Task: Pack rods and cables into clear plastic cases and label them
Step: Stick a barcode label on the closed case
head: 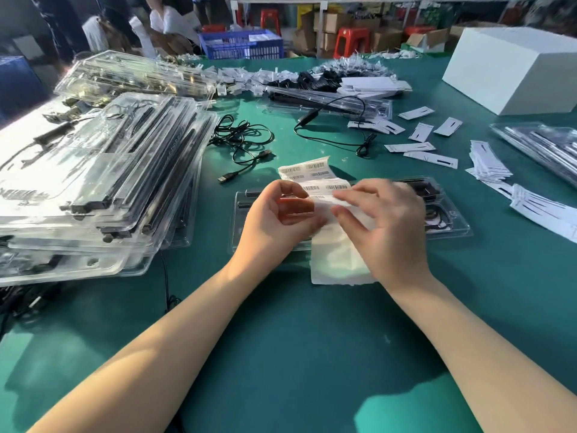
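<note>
While perhaps pinched, label strip (315,182) lengthwise away.

This was a packing workshop or small factory floor. A wide green counter (296,354) carried a tall stack of clear plastic cases (103,182) already loaded with dark rods, loose black cables (240,139), scattered white paper tags (418,148) and a sheet of barcode labels (315,178). A large white box (512,70) sat on the far right corner. Behind the counter stood a blue plastic crate (240,43), red plastic stools (351,40) and piled cardboard cartons (331,26) under shelving, and other people were bent over work at the far left
</note>
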The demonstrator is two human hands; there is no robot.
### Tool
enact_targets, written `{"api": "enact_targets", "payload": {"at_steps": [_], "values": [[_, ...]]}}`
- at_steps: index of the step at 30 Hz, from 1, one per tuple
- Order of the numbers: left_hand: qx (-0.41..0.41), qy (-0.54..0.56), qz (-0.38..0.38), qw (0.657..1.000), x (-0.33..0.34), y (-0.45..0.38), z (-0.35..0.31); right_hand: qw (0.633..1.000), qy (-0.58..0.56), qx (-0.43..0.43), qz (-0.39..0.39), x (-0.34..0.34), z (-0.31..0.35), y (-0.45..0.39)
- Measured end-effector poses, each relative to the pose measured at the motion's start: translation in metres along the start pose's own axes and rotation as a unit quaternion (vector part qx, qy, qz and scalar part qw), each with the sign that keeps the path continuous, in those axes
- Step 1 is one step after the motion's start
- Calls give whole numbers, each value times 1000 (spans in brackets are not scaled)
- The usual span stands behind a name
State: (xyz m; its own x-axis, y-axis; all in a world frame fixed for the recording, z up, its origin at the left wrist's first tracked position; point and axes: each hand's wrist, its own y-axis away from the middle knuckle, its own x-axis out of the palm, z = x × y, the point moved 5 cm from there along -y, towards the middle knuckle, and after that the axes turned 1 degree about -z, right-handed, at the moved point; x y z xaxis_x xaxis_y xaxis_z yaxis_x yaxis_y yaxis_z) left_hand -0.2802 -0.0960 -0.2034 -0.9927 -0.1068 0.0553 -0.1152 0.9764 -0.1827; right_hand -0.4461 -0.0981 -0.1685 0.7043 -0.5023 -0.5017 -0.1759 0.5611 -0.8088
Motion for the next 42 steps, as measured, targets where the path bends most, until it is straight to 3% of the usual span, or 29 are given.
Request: {"api": "enact_targets", "payload": {"at_steps": [5,14,32,35,37,39,42], "values": [[-9,-8,0,1000,3,3,-2,999,-8,9,34,5,0,5],[3,19,37,999,4,6,-6,998,6,-68,3,-1,3,0],[36,-76,35,996,2,8,-11,988,63,-139,1,1,8,1],[45,-85,40,995,3,8,-11,998,1,-65,24,2,5,2],[47,-90,52,993,6,9,-12,989,-124,67,40,2,-5,2],[50,-100,53,992,5,9,-16,943,-243,229,5,-2,-23,0],[33,-134,29,990,-9,-1,-28,834,-323,412,-173,-24,-66,0]]}}
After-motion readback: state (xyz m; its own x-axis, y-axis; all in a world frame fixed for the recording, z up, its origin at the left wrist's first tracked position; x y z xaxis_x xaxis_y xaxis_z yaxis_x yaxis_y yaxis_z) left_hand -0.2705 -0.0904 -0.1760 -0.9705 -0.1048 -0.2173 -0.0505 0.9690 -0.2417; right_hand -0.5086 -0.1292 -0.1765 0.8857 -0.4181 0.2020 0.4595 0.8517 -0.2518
